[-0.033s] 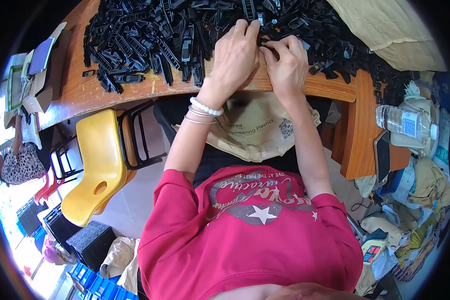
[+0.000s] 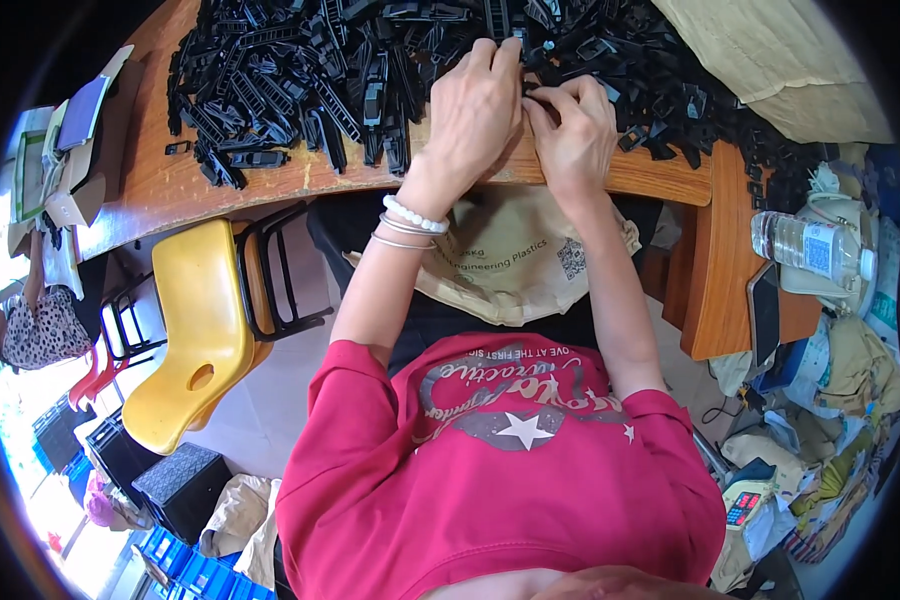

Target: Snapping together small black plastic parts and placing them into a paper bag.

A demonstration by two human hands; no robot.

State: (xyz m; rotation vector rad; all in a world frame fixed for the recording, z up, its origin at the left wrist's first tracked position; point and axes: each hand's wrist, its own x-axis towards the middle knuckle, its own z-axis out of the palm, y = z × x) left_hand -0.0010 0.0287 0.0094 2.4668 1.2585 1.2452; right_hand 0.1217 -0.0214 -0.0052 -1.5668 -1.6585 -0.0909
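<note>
My left hand [image 2: 473, 112], with a white bead bracelet [image 2: 414, 216] and thin bangles at its wrist, is closed at the table's near edge. Its fingers grip a black ladder-shaped plastic part [image 2: 497, 20] that points away from me. Close on its right, my right hand [image 2: 580, 135] has thumb and forefinger pinched on a small dark plastic piece [image 2: 529, 89], mostly hidden between the hands. A big heap of black plastic parts [image 2: 270, 85] spreads beyond and left of the hands. More small black pieces [image 2: 660, 120] lie to the right.
Below the hands, a brown paper sack [image 2: 510, 285] gapes at my lap under the wooden table [image 2: 160, 195]. A yellow chair [image 2: 205, 320] stands left. At right are a water bottle [image 2: 810, 243], a phone [image 2: 765, 312] and piled bags. Another person [image 2: 42, 325] is at far left.
Both hands stay in nearly the same place. The fingers of my right hand have shifted very slightly.
</note>
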